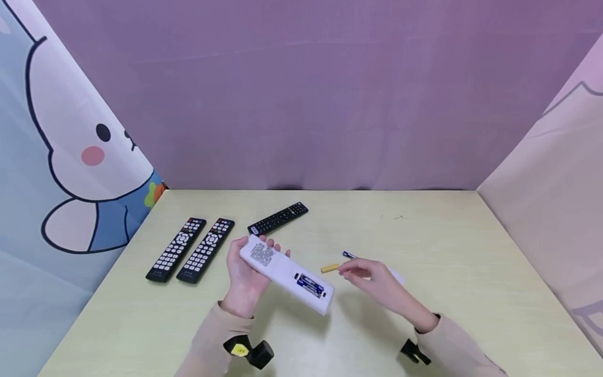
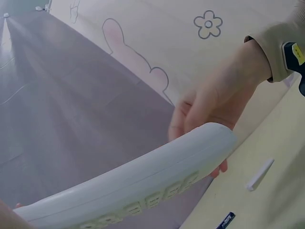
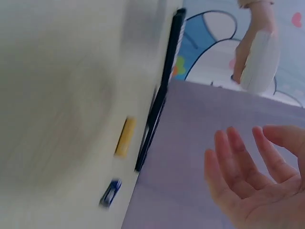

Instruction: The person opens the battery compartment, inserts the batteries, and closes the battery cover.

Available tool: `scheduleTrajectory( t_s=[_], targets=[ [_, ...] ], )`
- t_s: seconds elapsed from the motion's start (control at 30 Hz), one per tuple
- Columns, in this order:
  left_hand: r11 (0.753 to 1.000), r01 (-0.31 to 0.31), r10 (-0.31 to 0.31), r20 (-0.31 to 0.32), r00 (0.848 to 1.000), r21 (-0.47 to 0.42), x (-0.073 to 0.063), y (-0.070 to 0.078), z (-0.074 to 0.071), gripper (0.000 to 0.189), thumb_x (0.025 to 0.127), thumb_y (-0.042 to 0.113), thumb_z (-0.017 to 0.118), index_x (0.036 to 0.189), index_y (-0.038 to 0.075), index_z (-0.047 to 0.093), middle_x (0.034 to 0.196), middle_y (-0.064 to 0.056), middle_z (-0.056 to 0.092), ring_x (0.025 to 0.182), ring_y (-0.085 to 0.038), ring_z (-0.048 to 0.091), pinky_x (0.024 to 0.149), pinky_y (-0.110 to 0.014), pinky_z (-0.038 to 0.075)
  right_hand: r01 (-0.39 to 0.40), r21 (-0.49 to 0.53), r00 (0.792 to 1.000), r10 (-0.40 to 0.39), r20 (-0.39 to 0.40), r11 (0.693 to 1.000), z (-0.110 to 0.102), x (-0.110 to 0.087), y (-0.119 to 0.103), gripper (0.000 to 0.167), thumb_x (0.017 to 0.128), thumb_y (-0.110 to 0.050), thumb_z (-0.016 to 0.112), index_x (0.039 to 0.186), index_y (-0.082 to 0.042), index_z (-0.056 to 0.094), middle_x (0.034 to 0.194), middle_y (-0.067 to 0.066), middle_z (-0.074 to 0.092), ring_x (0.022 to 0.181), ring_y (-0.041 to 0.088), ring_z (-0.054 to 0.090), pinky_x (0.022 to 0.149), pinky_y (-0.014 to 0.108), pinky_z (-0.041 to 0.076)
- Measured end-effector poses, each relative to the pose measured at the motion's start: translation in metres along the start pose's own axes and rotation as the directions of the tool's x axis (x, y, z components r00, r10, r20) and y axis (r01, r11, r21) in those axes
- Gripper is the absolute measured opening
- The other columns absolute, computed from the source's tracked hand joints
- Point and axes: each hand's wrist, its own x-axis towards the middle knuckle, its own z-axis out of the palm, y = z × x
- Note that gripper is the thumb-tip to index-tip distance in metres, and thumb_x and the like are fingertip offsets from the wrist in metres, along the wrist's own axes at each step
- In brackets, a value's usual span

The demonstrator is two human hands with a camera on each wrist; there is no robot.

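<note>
My left hand [image 1: 247,277] grips a white remote control [image 1: 278,267] by one end, its back turned up. In its uncovered battery compartment lie two blue batteries [image 1: 311,285]. My right hand [image 1: 377,283] hovers over the table to the right of the remote, fingers loosely bent and holding nothing, as the right wrist view shows. A yellow battery [image 3: 125,137] lies on the table near its fingertips in the head view. Just beyond lies a loose blue battery [image 1: 349,255]. A small white piece, perhaps the battery cover [image 2: 260,174], is partly hidden behind my right hand in the head view.
Two black remotes with white buttons, one at the far left [image 1: 176,250] and one beside it [image 1: 206,251], lie side by side. Another black remote [image 1: 278,219] lies slantwise behind my left hand. A purple curtain [image 1: 320,104] rises behind the pale table [image 1: 447,235].
</note>
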Motion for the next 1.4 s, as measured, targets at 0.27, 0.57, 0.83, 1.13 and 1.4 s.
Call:
scheduleTrajectory(
  t_s=[0.27,0.57,0.83,1.13,1.4],
  targets=[
    [1.0,0.001,-0.001,0.001,1.0,-0.011,0.001,0.002,-0.003,0.025,0.089,0.033,0.029,0.091,0.01,0.04,0.076,-0.003,0.044,0.075,-0.018,0.043,0.091,-0.043,0.032,-0.065,-0.267,0.996,0.045,-0.082,0.962,-0.026,-0.004,0.028,0.017,0.081,0.0,0.057,0.098,-0.002,0.063,0.092,0.012,0.064,0.077,0.019,0.059,0.066,0.027,0.049],
    [1.0,0.004,-0.004,0.004,1.0,-0.019,0.002,0.004,-0.005,0.024,0.088,0.032,0.03,0.091,0.01,0.039,0.076,-0.003,0.044,0.076,-0.018,0.044,0.092,-0.043,0.032,-0.136,-0.524,0.99,0.096,-0.103,0.841,-0.039,-0.008,0.046,0.027,0.078,-0.004,0.061,0.104,0.001,0.06,0.101,0.017,0.059,0.091,0.033,0.056,0.073,0.044,0.047],
    [1.0,0.002,-0.002,-0.004,1.0,-0.014,0.002,0.005,-0.006,0.025,0.088,0.034,0.03,0.091,0.01,0.039,0.076,-0.002,0.044,0.076,-0.017,0.043,0.092,-0.043,0.032,-0.107,-0.564,0.994,0.097,-0.048,0.818,-0.042,-0.01,0.059,0.03,0.074,-0.002,0.064,0.103,0.003,0.059,0.096,0.019,0.059,0.082,0.03,0.057,0.066,0.042,0.049],
    [1.0,0.003,-0.002,0.01,1.0,-0.017,0.002,0.006,-0.006,0.025,0.088,0.034,0.029,0.09,0.01,0.039,0.076,-0.003,0.043,0.075,-0.018,0.043,0.092,-0.043,0.032,-0.153,-0.572,0.985,0.168,-0.027,0.806,-0.041,-0.009,0.07,0.038,0.068,0.002,0.067,0.104,0.002,0.059,0.093,0.019,0.057,0.081,0.03,0.056,0.066,0.042,0.049],
    [0.999,-0.003,0.003,0.02,1.0,-0.035,0.002,0.005,-0.006,0.026,0.089,0.034,0.029,0.092,0.01,0.039,0.077,-0.003,0.045,0.077,-0.018,0.044,0.092,-0.043,0.032,-0.134,-0.597,0.988,0.151,-0.022,0.791,-0.039,-0.008,0.072,0.032,0.067,0.005,0.066,0.098,0.002,0.061,0.084,0.014,0.056,0.075,0.026,0.056,0.066,0.04,0.049]
  ],
)
